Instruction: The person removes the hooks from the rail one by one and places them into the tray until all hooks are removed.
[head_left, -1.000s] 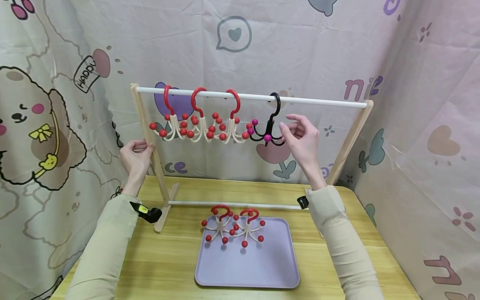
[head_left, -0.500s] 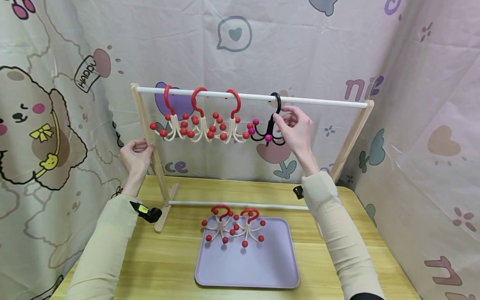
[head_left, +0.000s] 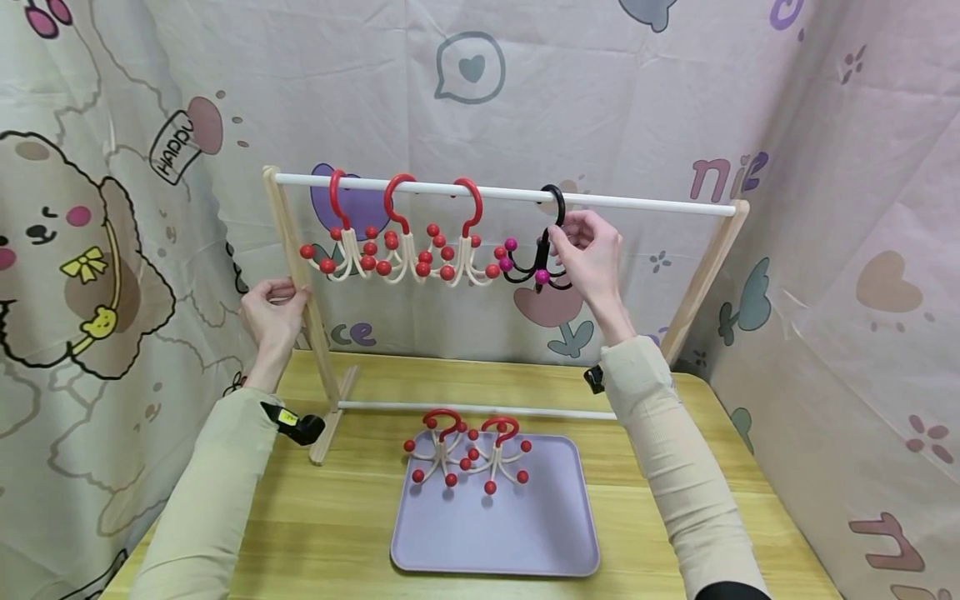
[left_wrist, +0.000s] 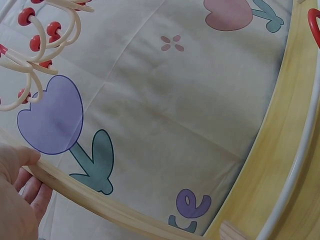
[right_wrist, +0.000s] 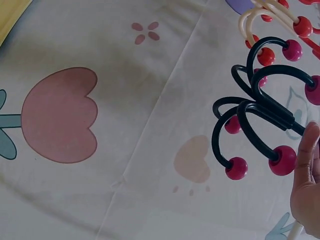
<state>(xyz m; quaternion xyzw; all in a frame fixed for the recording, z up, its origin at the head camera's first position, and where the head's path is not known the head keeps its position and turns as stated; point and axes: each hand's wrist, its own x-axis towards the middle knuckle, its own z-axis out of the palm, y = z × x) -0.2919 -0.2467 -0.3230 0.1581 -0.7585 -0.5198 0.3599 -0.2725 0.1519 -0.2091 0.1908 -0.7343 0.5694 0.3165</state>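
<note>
My right hand (head_left: pixel 594 260) pinches the stem of a black multi-claw hanger (head_left: pixel 542 250) with magenta balls, just under its hook. That hook hangs over the white top rail (head_left: pixel 645 204) of a rack. Seen from the right wrist, thumb and fingers (right_wrist: pixel 306 175) meet at the stem, below the curved claws (right_wrist: pixel 270 107). My left hand (head_left: pixel 273 317) holds the rack's left wooden upright (head_left: pixel 315 337); the left wrist view has the thumb on one side of the wood (left_wrist: pixel 90 197) and fingers behind it. Left of the black hanger hang three cream hangers (head_left: pixel 406 250) with red hooks and balls.
A lilac tray (head_left: pixel 532 533) lies on the wooden table (head_left: pixel 315 533), with two more red-hooked cream hangers (head_left: pixel 497 458) at its back. A lower white rail (head_left: pixel 540 411) joins the rack's feet. Printed curtains (head_left: pixel 675 83) enclose the back and sides.
My right hand has come left from beside the black hanger and taken hold of its stem. The hanger's claws have shifted slightly right. My left hand has stayed on the upright.
</note>
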